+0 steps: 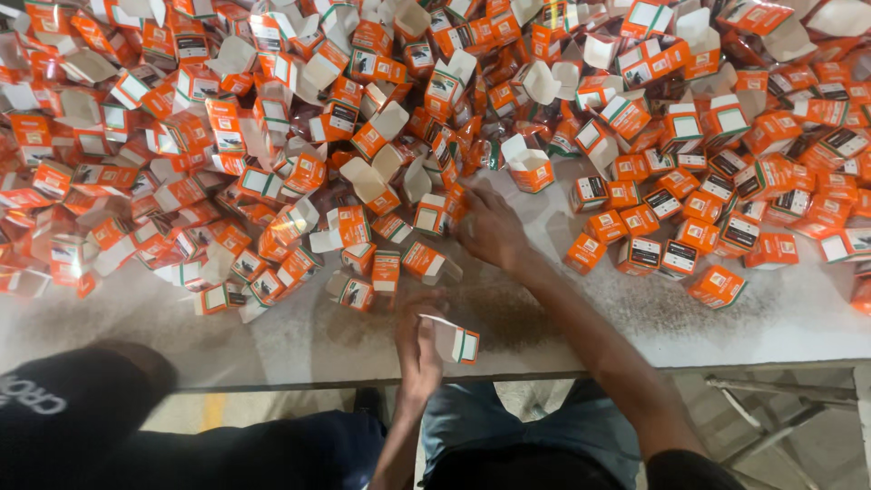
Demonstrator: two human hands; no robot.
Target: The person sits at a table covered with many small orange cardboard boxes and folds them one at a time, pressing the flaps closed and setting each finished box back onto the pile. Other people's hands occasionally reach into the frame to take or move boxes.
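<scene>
Gripping open carton point(456, 340) w/ left hand point(415, 343), right hand point(490, 227) grasping carton point(441, 210) in pile point(272, 145).

A packing workshop — a long worn worktable point(272, 336) heaped with hundreds of small orange-and-white cartons point(227, 136), bare concrete floor point(780, 426) below.

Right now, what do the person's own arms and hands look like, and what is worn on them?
Both arms are bare from the hands up past the elbows. The left hand and right hand wear no gloves, and no watch, ring or bracelet shows, though the picture is somewhat blurred. A dark sleeve edge, probably of a short-sleeved top, shows at the right upper arm. The left arm's sleeve is out of view.
</scene>
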